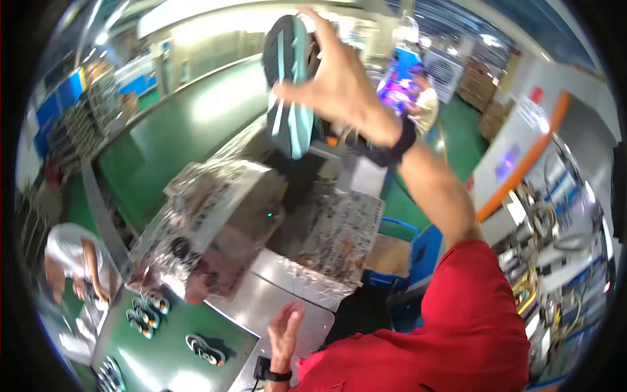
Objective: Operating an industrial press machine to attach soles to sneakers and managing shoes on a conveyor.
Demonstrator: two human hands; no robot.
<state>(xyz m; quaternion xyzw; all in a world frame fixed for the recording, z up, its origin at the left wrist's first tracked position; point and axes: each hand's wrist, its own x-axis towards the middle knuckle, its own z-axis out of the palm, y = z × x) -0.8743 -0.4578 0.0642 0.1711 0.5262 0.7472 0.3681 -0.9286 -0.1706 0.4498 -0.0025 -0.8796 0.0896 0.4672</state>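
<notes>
High in front of me, my right hand [346, 81] grips a shoe [299, 121] with a black and pale-blue sole. The sole is turned partly toward me, and the hand covers much of the upper. Thumb and fingers spread around its side. Low near my body is my left hand [284, 330], fingers apart, holding nothing. It hovers by the metal tabletop [258, 271], next to a machine wrapped in crinkled silvery film [222, 215]. A second film-covered panel [339, 228] stands to the right of that.
Several shoes [144, 317] and a single shoe [206, 349] lie on the green belt at lower left. A person [72, 258] works beside it. A long green surface [183, 124] runs behind the machine. A blue crate [392, 261] stands right of it; another person [426, 104] is farther back.
</notes>
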